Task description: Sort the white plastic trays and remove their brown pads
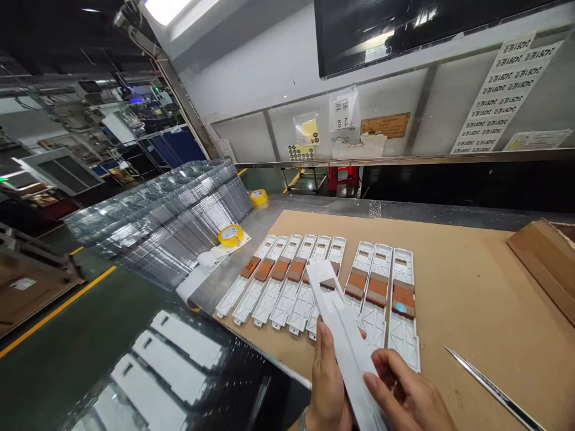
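Note:
A long white plastic panel (344, 335) with a rectangular slot near its far end is held up in both hands, tilted over the table. My left hand (327, 383) wraps round its left edge, thumb up. My right hand (404, 389) grips its right edge, lower down, with bent fingers. Beyond lie several white ribbed panels (265, 293) in a row, brown blocks (295, 269) resting across them. Three more panels (403, 275) with brown blocks lie to the right, one block bearing a light blue spot.
Smooth white panels (168, 365) lie on a dark surface at lower left. Stacked clear trays (179, 209) stand behind, beside yellow tape rolls (230, 235). A pointed metal strip (489, 386) lies right, below a cardboard box (545, 269). A labelled ledge (395, 84) hangs above.

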The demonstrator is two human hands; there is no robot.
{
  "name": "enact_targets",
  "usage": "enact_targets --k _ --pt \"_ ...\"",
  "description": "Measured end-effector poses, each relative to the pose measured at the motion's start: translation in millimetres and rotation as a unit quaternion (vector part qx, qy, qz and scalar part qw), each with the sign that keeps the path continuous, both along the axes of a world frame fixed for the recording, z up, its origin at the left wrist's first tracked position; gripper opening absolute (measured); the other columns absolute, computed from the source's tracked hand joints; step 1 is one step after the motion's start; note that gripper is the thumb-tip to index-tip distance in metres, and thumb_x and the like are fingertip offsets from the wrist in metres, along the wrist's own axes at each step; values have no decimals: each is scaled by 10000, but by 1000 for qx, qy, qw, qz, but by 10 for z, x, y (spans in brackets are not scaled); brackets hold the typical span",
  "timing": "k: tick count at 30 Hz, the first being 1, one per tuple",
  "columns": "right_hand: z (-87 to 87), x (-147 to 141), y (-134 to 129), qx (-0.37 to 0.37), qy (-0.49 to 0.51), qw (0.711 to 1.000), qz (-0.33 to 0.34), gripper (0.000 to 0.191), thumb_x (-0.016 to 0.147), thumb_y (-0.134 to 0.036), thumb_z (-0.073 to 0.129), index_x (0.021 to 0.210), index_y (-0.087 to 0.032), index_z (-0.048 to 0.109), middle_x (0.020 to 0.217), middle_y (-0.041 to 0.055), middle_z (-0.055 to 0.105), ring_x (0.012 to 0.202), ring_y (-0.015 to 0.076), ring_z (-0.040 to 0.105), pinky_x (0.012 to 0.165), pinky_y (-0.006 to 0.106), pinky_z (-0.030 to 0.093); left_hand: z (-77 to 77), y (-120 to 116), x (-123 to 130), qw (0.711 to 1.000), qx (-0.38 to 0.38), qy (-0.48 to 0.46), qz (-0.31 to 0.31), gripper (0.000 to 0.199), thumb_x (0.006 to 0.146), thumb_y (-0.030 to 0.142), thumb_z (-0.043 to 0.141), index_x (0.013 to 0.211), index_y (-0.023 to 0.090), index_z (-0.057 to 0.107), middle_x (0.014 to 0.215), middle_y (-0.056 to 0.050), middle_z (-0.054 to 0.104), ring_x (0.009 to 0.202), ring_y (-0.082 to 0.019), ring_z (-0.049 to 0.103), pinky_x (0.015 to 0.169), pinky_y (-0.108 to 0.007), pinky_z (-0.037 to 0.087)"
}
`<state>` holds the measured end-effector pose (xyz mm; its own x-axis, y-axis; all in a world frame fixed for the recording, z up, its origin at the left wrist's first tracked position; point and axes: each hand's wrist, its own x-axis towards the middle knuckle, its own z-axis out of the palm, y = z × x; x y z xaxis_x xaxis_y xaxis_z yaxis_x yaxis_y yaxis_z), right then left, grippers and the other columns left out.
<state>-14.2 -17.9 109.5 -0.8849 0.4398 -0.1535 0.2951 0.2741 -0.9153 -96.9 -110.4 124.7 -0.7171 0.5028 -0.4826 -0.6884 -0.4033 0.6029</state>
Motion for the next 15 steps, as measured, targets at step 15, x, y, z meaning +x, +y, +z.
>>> enact_targets --k 15 --pt "-215 -69 3 -129 -12 992 6 492 877 -641 322 678 -223 489 563 -33 438 525 124 403 493 241 335 -27 -56 -30 999 2 -44 -33 667 693 768 494 802 127 645 612 -38 568 636 -188 562 737 -348 437"
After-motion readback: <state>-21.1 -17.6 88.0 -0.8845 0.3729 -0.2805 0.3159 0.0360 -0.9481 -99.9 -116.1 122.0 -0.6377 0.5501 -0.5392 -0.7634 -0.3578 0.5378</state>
